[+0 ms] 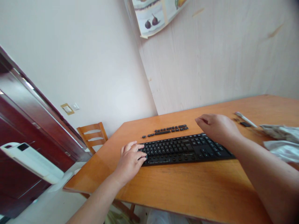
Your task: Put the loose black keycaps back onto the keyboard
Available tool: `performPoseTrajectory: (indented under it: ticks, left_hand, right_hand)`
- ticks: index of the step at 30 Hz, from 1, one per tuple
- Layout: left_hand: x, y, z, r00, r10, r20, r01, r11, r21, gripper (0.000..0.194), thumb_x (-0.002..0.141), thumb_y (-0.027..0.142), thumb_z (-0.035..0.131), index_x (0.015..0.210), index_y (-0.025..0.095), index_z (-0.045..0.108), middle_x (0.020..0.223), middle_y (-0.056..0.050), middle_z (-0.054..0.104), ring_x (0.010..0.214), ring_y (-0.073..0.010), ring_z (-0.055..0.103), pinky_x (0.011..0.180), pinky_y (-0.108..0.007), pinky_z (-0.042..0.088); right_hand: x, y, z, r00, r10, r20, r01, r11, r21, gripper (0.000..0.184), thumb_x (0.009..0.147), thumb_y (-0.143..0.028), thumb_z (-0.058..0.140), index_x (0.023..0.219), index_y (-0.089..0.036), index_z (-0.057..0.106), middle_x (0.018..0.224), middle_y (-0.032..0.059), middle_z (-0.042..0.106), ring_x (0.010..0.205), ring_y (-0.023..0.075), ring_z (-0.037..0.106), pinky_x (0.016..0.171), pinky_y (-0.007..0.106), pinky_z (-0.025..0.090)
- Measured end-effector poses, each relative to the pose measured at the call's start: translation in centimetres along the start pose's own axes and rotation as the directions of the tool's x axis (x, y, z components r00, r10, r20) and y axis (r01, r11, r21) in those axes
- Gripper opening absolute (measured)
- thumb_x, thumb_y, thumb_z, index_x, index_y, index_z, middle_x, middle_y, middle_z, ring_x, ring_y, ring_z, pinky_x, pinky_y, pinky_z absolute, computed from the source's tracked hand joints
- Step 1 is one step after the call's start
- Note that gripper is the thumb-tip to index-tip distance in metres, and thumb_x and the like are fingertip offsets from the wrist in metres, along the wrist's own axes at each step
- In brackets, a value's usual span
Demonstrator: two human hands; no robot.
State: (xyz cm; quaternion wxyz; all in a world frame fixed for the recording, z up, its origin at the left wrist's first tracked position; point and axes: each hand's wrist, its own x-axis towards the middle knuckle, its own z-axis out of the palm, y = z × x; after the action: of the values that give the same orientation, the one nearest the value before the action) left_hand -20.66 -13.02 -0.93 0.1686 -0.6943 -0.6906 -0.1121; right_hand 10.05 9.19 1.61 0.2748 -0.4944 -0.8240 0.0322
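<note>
- Keyboard (pixel 168 149) lies flat on the table (pixel 182 186) in front of the person, with keys on most of its rows and gaps along the near edge.
- Loose keys (pixel 173 130) sit just beyond it in two rough rows, a long key (pixel 162 133) among them, apart from the keyboard.
- Left hand (pixel 132 157) has its fingers bent over the keyboard's left end, touching it; whether they pinch a key or only press down cannot be told.
- Right hand (pixel 217 126) is curled over the far right part of the keyboard, much like a loose fist; its inner side is hidden, so whether it holds anything cannot be told.
- Step in hand appears to be handling keys at the left end; whether they are coming off or going on is unclear from this view.
- Next move probably calls for careful fingertip work on one small key while the board is kept from sliding.
- White stick (pixel 246 119) and crumpled cloth (pixel 280 132) lie to the right, well apart from the loose keys.
</note>
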Motion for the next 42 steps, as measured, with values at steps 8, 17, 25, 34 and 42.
performPoseTrajectory:
  ticks: [8, 17, 25, 34, 42]
  left_hand:
    - [0.3, 1.0, -0.7, 0.996, 0.082, 0.031, -0.084, 0.992, 0.089, 0.021, 0.089, 0.026, 0.058, 0.092, 0.034, 0.077, 0.128, 0.003, 0.067, 0.134, -0.0349, 0.039, 0.11, -0.062, 0.024]
    - [-0.7, 2.2, -0.6, 0.992, 0.119, 0.036, -0.122, 0.986, 0.116, 0.028, 0.092, 0.024, 0.052, 0.11, 0.03, 0.073, 0.138, -0.001, 0.061, 0.145, -0.0348, 0.029, 0.116, -0.066, 0.016]
    - [-1.7, 2.6, -0.2, 0.993, 0.103, 0.059, -0.111, 0.983, 0.145, 0.032, 0.096, 0.034, 0.049, 0.119, 0.028, 0.069, 0.143, -0.001, 0.057, 0.147, -0.034, 0.026, 0.118, -0.065, 0.014]
    - [-1.0, 1.5, -0.9, 0.999, 0.028, -0.047, -0.023, 0.993, 0.12, 0.027, 0.092, 0.041, 0.055, 0.113, 0.035, 0.072, 0.14, 0.0, 0.06, 0.145, -0.0358, 0.027, 0.116, -0.067, 0.015]
    - [4.8, -3.0, -0.6, 0.979, -0.094, -0.182, 0.085, 0.995, -0.056, 0.025, 0.092, 0.038, 0.055, 0.102, 0.029, 0.076, 0.12, -0.002, 0.071, 0.132, -0.0278, 0.046, 0.113, -0.05, 0.034]
  right_hand:
    - [0.0, 0.0, -0.1, 1.0, 0.008, -0.009, -0.008, 1.0, 0.009, 0.047, 0.094, -0.05, 0.036, 0.084, -0.022, 0.073, 0.086, 0.0106, 0.073, 0.076, 0.0249, 0.063, 0.057, 0.031, 0.032]
    - [0.0, 0.1, 0.1, 1.0, 0.004, -0.019, -0.004, 1.0, 0.02, 0.048, 0.093, -0.051, 0.036, 0.083, -0.023, 0.073, 0.086, 0.0102, 0.072, 0.075, 0.025, 0.062, 0.057, 0.032, 0.032]
    - [0.0, -0.1, 0.0, 1.0, 0.0, -0.003, 0.0, 1.0, 0.011, 0.047, 0.094, -0.049, 0.035, 0.082, -0.023, 0.072, 0.085, 0.0099, 0.072, 0.075, 0.0249, 0.063, 0.056, 0.031, 0.029]
    - [0.1, 0.1, -0.1, 1.0, 0.016, -0.016, -0.016, 1.0, 0.007, 0.047, 0.094, -0.049, 0.036, 0.081, -0.023, 0.072, 0.082, 0.0099, 0.072, 0.075, 0.0246, 0.063, 0.057, 0.031, 0.031]
    - [0.0, 0.1, 0.1, 1.0, -0.003, -0.031, 0.003, 1.0, 0.022, 0.045, 0.095, -0.048, 0.035, 0.083, -0.023, 0.07, 0.088, 0.0084, 0.073, 0.075, 0.0242, 0.063, 0.056, 0.031, 0.03]
